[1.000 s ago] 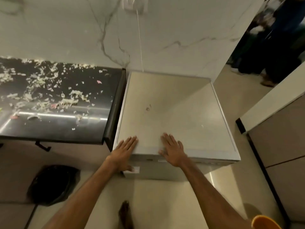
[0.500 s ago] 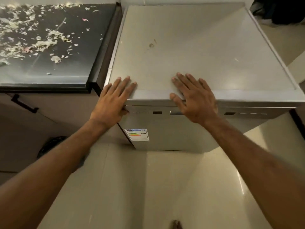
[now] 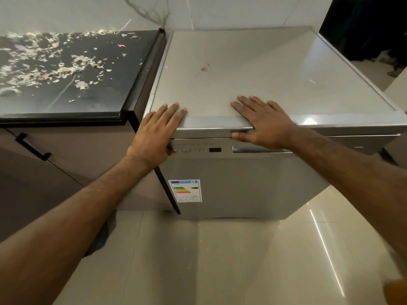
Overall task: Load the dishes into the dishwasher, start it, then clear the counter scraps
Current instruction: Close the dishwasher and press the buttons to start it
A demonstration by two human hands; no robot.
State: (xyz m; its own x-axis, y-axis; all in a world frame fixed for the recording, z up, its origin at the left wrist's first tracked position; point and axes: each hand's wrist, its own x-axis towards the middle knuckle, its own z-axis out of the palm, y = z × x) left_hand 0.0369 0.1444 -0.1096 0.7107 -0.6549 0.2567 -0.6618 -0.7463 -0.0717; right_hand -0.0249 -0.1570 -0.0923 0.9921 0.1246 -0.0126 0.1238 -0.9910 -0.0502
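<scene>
A silver freestanding dishwasher (image 3: pixel 259 186) stands with its door closed, an energy label (image 3: pixel 185 190) on the front. Both hands rest on its front top edge. My left hand (image 3: pixel 157 134) lies flat at the left corner, fingers spread on top, thumb down by the control buttons (image 3: pixel 192 150). My right hand (image 3: pixel 263 122) lies flat near the middle, thumb hooked under the top lip above the door handle (image 3: pixel 262 150). Vegetable scraps (image 3: pixel 52 64) are scattered over the black counter (image 3: pixel 92 100) to the left. No dishes are visible.
Brown cabinet with a black handle (image 3: pixel 33 147) sits under the counter. A dark bin (image 3: pixel 100 238) shows on the floor behind my left forearm. Glossy beige floor tiles (image 3: pixel 209 260) lie in front. Cables (image 3: pixel 147 9) hang on the marble wall. Someone's feet (image 3: pixel 394 71) stand far right.
My view has dropped and come closer to the dishwasher, showing its control panel and front. Both hands stay on the top edge; the right thumb now hooks under the lip.
</scene>
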